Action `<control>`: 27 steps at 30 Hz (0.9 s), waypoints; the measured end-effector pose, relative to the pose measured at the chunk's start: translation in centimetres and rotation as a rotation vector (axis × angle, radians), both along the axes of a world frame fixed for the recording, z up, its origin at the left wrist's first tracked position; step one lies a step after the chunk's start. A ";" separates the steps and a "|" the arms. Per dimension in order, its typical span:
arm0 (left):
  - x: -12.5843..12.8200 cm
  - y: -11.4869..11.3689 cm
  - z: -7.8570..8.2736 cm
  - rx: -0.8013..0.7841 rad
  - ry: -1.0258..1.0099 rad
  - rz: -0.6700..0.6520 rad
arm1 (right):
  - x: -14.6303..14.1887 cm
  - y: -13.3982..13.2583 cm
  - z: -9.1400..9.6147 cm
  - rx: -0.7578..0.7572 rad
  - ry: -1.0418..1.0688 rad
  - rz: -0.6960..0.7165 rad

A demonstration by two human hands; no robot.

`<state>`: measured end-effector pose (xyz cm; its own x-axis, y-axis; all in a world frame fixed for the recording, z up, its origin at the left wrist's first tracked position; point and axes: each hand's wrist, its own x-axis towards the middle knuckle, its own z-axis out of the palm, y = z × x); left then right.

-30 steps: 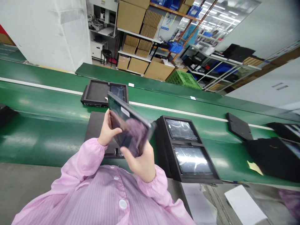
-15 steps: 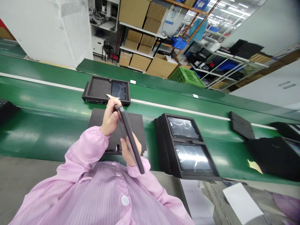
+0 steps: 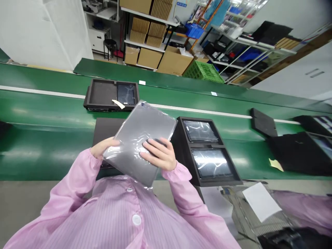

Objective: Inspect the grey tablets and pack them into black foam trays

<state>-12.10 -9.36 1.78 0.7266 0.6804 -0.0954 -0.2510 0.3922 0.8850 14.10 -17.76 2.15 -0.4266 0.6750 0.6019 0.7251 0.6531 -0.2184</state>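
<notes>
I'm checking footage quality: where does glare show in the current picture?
In the head view, a bright band crosses the lower tablet in the two-tablet black tray; same view, the wrapped tablet glints beside the left hand and the green belt shows soft sheen.

A green crate point(image 3: 204, 72) stands beside an open cardboard box point(image 3: 174, 62), a black stool point(image 3: 110, 42) near a shelf point(image 3: 150, 16); a white sheet point(image 3: 261, 201) lies at lower right.

The wrapped tablet point(image 3: 150, 121) hides the fingers of the left hand point(image 3: 105, 147), the thumb of the right hand point(image 3: 163, 155) and much of a black slab point(image 3: 105, 128) near the front edge of the green counter point(image 3: 46, 148). Toward the counter's left, the picture's edge crops a dark object point(image 3: 3, 128), perhaps a tray.
</notes>
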 end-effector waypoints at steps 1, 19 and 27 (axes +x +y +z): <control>0.1 -0.4 -0.4 -0.099 0.039 -0.038 | 0.5 0.0 -0.5 0.003 0.034 -0.100; 3.8 -5.7 -5.9 -0.375 0.035 0.173 | -3.3 -0.3 -2.9 0.178 0.622 -0.816; 4.2 -4.0 -5.6 -0.240 0.056 0.200 | -9.4 -1.0 1.2 -0.648 0.711 0.541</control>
<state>-7.85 -13.38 -3.82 0.5697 0.7623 -0.3070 -0.2975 0.5395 0.7876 4.66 -18.75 3.40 -0.4577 0.7798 0.4271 -0.0487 0.4576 -0.8878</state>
